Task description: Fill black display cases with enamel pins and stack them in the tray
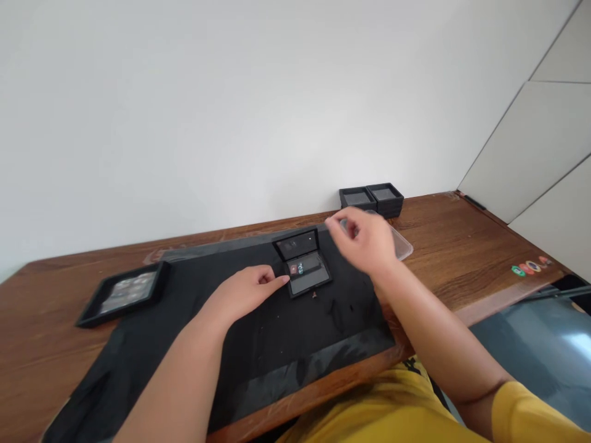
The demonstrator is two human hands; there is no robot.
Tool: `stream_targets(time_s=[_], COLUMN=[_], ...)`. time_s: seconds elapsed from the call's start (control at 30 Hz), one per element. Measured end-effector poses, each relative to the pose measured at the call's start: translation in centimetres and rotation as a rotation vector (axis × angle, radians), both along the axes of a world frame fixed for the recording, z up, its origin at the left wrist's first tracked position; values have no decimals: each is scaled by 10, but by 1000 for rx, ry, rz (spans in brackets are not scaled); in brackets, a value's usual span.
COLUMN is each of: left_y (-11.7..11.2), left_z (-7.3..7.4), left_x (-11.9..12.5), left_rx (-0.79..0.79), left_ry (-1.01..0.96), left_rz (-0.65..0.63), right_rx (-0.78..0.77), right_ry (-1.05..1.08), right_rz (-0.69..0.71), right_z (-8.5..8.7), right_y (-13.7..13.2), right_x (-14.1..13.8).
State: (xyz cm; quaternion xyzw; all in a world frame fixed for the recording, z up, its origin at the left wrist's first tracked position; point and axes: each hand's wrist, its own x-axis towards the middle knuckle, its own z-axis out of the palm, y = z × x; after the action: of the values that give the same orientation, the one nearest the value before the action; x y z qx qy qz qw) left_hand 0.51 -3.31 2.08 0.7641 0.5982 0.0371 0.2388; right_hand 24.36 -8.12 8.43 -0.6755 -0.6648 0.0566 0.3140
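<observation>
A small hinged black case [310,281] stands with its lid tipped up on the black mat. Inside it, to the left, lie a pinkish square piece [293,269] and a small light-blue piece [300,268]. My left hand [247,292] has its fingers curled and its thumb at the case's left edge, gripping it there. Raised to the right of the case, my right hand [364,241] has thumb and forefinger drawn together; whatever they pinch, if anything, is too small to make out. A tiny bit [314,295] lies just in front of the case.
At left sits a black-framed tray [159,283] holding several pale pieces. Stacked black trays [390,206] stand against the wall. Behind my right hand is a clear plastic lid or container [402,245]. Several round stickers [525,269] mark the wooden table [471,246] at right.
</observation>
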Motion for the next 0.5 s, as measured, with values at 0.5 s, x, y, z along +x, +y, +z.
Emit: stream_targets(time_s=[0.5], left_y=[-2], left_z=[1], left_x=[1], left_rx=[-17], left_ry=[15], left_rz=[-3], right_rx=[-332], right_ry=[-128], right_rz=[-163], right_z=[-29], right_y=[42], right_x=[53])
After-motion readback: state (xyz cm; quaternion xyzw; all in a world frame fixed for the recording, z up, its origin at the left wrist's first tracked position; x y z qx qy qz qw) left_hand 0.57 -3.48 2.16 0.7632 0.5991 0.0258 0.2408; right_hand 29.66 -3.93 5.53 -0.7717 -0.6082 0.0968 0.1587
